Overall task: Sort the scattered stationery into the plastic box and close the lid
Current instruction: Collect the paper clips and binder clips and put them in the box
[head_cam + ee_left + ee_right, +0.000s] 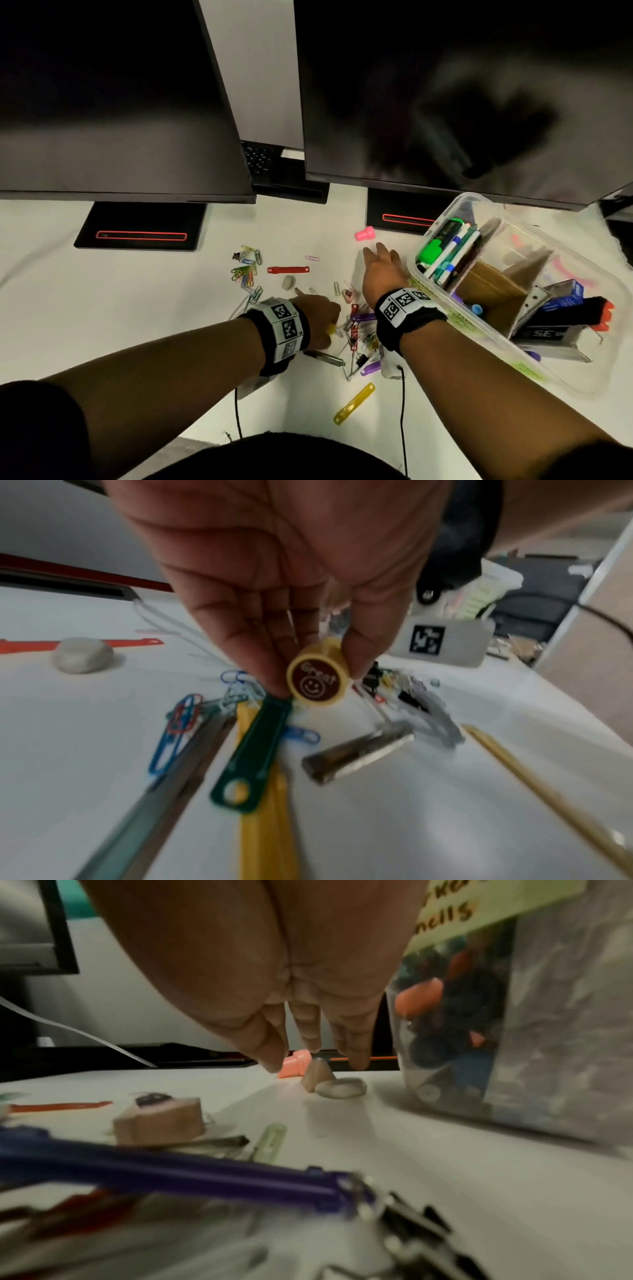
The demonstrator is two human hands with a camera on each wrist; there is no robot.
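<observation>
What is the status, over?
Left hand pinches round yellow "Great" stamp. Right hand open, reaching toward pink cap. Clear plastic box lidless; paper clips still scattered.

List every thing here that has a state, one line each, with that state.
Left hand: pinching the yellow stamp, lifted off the desk.
Right hand: fingers straight, holding nothing, reaching toward the pink cap.
Plastic box: open, no lid on it; markers already inside.
Monitors: screens dark.
Paper clips: loose on the desk.
</observation>
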